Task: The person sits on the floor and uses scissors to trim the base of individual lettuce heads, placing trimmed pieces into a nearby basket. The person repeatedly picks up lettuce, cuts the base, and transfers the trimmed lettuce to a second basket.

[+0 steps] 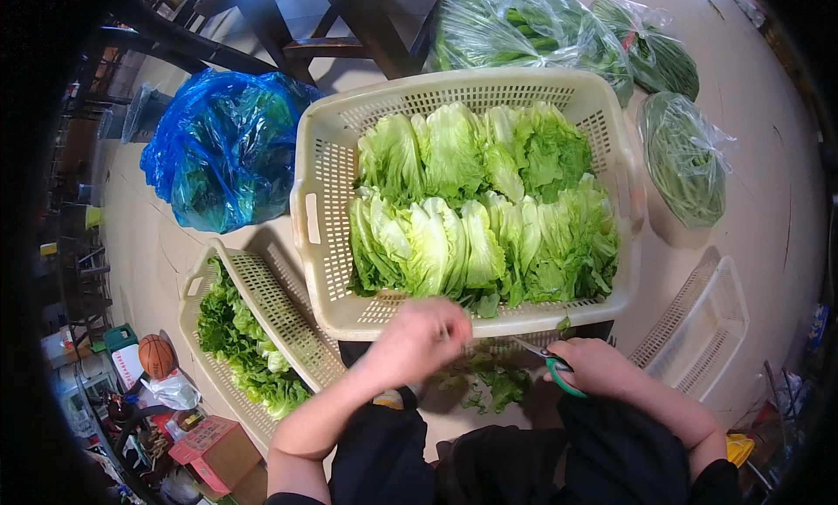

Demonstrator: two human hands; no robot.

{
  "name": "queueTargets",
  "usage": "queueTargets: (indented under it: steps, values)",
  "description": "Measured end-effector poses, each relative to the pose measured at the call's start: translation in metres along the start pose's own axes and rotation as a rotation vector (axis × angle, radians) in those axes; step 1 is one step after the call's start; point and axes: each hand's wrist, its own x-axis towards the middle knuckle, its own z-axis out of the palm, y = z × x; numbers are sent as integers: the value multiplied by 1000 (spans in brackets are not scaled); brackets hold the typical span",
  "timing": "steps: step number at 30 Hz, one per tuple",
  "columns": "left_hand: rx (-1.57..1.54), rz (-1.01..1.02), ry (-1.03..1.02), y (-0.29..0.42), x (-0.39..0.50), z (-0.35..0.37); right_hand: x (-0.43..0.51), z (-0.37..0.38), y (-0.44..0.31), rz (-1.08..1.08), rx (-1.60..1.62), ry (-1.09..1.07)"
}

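Two rows of light green lettuce leaves point(435, 243) lie in a large cream perforated plastic basket point(458, 325). My left hand point(429, 335), blurred, is over the basket's near rim; whether it holds anything is not clear. Scissors with green handles point(562, 374) are in my right hand point(586, 364), at the rim's right half, blades pointing left. Loose leaf pieces point(504, 384) lie on the floor between my legs, below the rim. At the left, more lettuce point(242, 341) fills a second cream basket point(262, 302).
A blue plastic bag of greens point(229, 151) stands at the left. Clear bags of green vegetables point(524, 30) lie behind the basket, and a bag of green beans point(687, 161) at the right. A third cream basket point(697, 328), a basketball point(156, 356) and a cardboard box point(219, 456) are around me.
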Motion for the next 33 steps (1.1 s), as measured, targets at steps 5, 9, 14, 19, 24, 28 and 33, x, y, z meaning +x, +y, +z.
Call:
queueTargets:
  steps: [5,9,14,19,24,28,33]
  values:
    - [302,18,-374,-10,-70,52,4,-5,-6,-44,11,-10]
    - [-236,-605,-302,16,-24,-2,1,-4,-2,18,-2,2]
    - [274,-478,168,-48,2,0,5,-5,-5,-30,0,-18]
    - [521,-754,-108,-42,40,31,6,-4,-6,-10,-12,-10]
    - [550,-779,-242,-47,55,26,5,-2,-5,-26,-22,8]
    - [420,-765,-285,-58,56,20,6,-1,-5,-29,-24,8]
    - [245,-725,-285,-62,51,-6,5,-2,-3,-29,-15,11]
